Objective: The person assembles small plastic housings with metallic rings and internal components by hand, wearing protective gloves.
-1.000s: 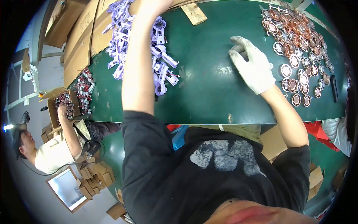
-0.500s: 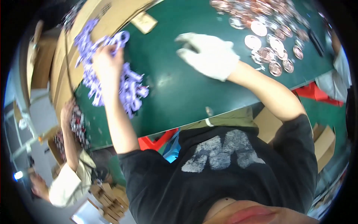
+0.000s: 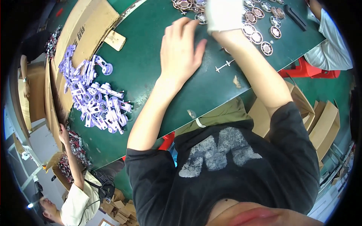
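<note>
My left hand (image 3: pixel 180 51) is bare and reaches over the green table (image 3: pixel 151 90). Its fingers stretch toward the far edge with the thumb apart, and I see nothing in it. A white glove covers my right hand (image 3: pixel 225 15), which is among round copper- and silver-coloured metal parts (image 3: pixel 266 48). The picture's upper edge cuts off its fingers, so what it may hold is hidden. To the left lies a heap of light purple plastic parts (image 3: pixel 98 101), with round ends and narrow arms, apart from both hands.
A cardboard sheet (image 3: pixel 88 30) stands along the far left, beside a small tan block (image 3: pixel 115 40). A black bar (image 3: pixel 296 17) lies at the right. A small metal piece (image 3: pixel 225 66) rests near my right forearm. Co-workers flank the table, one in a cream shirt (image 3: pixel 77 199).
My left hand has left the purple heap and moved right. My gloved right hand has moved farther away, up into the round metal parts. The view has shifted slightly.
</note>
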`<state>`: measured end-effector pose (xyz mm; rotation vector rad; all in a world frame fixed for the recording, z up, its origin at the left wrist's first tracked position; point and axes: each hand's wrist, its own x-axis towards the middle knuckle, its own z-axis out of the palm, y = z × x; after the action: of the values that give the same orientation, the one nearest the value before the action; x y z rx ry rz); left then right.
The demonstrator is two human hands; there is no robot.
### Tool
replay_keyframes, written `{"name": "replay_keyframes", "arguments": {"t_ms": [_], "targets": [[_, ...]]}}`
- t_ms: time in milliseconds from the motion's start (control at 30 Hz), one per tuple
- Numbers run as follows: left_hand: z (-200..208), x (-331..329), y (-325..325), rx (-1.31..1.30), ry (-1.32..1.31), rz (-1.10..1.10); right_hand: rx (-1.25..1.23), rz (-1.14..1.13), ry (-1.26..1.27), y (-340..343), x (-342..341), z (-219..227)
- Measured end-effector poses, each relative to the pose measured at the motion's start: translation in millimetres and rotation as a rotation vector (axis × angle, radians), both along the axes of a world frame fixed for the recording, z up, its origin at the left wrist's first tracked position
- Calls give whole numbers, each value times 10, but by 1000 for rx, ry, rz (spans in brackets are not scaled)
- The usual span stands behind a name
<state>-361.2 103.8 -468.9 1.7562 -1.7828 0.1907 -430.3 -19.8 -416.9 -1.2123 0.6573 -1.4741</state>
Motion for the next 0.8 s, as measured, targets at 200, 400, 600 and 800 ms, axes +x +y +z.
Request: {"name": "replay_keyframes", "arguments": {"t_ms": [200,400,600,800], "targets": [[33,37,-94,141,-106,53,-332,-46,166,-353,-69,-223],[51,408,476,170,53,77,-427,227,648,-6,-71,-287],[116,682,870,265,147,238,-449,602,1335,420,-59,53],[239,420,959,314,58,382,-568,451,1553,468,-91,-45]]}}
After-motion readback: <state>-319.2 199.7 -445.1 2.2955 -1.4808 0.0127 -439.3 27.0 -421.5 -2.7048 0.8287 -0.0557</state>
